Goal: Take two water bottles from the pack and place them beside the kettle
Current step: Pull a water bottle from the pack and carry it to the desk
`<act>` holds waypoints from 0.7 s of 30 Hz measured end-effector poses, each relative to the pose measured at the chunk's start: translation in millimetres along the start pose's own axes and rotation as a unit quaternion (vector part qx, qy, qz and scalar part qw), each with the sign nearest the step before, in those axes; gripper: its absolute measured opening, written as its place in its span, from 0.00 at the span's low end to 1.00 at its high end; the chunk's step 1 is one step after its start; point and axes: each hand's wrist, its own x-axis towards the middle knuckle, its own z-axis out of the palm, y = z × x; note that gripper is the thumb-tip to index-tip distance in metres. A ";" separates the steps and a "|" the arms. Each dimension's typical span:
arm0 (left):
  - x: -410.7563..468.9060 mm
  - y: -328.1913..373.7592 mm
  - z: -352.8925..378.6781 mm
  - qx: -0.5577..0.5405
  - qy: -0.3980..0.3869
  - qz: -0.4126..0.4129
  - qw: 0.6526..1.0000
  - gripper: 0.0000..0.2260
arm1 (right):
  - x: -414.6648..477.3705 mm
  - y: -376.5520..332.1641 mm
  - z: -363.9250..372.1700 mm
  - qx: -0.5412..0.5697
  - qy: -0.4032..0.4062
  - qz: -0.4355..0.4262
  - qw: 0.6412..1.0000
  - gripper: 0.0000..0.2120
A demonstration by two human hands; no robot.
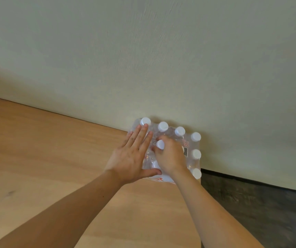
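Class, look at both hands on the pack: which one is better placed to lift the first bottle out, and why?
Right. The right hand is curled around a bottle at its neck, while the left hand lies flat on the pack, likely steadying it.

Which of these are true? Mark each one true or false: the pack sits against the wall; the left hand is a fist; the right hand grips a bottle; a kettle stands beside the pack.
1. The pack sits against the wall. True.
2. The left hand is a fist. False: it lies flat and open on the pack.
3. The right hand grips a bottle. True.
4. A kettle stands beside the pack. False: none is in view.
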 end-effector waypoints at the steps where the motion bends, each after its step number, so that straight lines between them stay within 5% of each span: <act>1: -0.6 0.0 0.4 0.000 0.000 -0.002 1.000 0.53 | -0.6 0.1 -1.9 -0.001 0.000 0.002 1.000 0.05; 8: -1.3 0.6 0.8 -0.013 0.003 -0.004 1.000 0.51 | -12.5 -10.7 -44.5 0.018 0.032 -0.029 0.999 0.03; 17: -0.4 25.9 -37.4 -0.029 -0.053 -0.088 0.994 0.54 | -66.2 -48.8 -168.7 0.047 0.121 -0.093 0.987 0.13; 21: 0.4 68.5 -87.8 -0.204 0.095 -0.175 0.959 0.46 | -97.4 -76.3 -220.4 0.074 0.181 -0.131 0.972 0.19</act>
